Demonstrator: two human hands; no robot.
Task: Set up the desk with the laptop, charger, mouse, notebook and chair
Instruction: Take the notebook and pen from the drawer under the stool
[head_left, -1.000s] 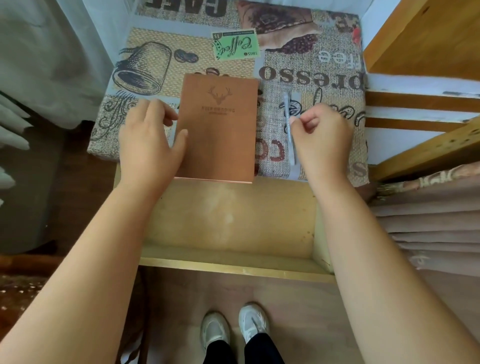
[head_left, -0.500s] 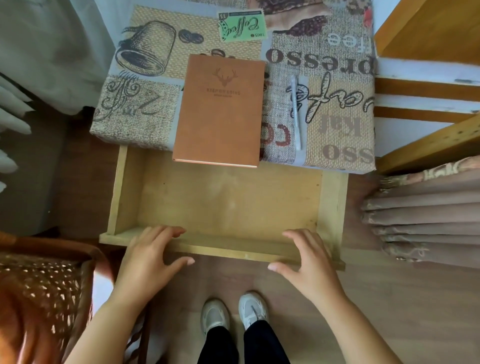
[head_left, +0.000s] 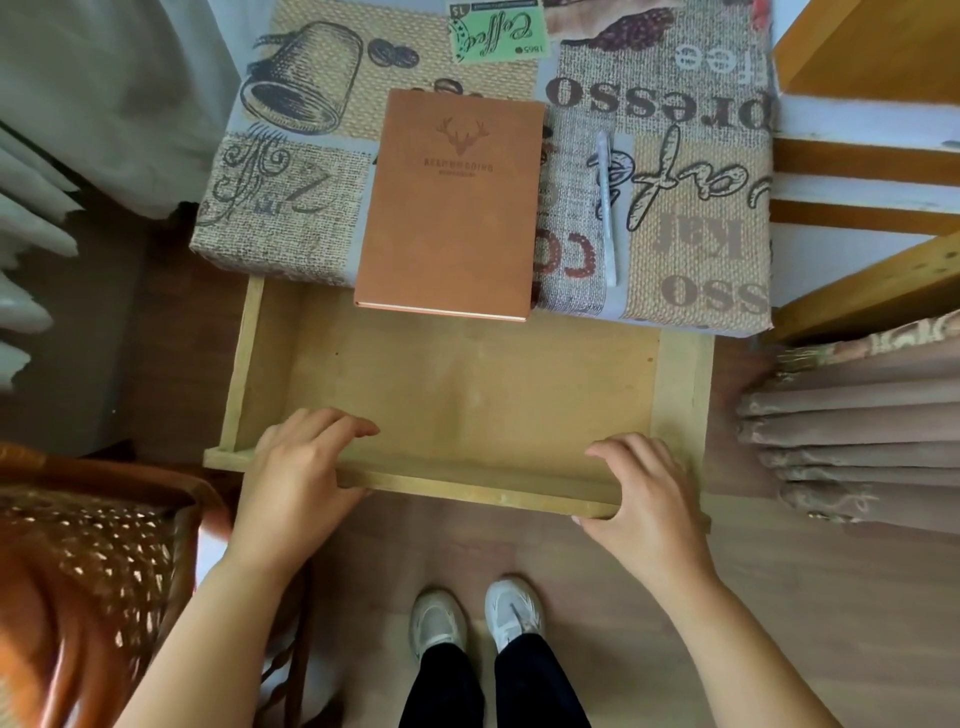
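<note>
On the far left there's a woven wicker chair (head_left: 88, 561), sitting beside the desk (head_left: 291, 228). The left hand (head_left: 298, 475) is draped over the front board of the pulled-out wooden drawer (head_left: 467, 488), fingers (head_left: 332, 423) slightly spread and curled over the edge. The brown notebook (head_left: 452, 208) lies closed on the desk's coffee-print cloth, its near edge hanging over the drawer. A white pen (head_left: 607, 208) lies just right of it. The right hand (head_left: 647, 499) grips the same board, fingers wrapped over it.
</note>
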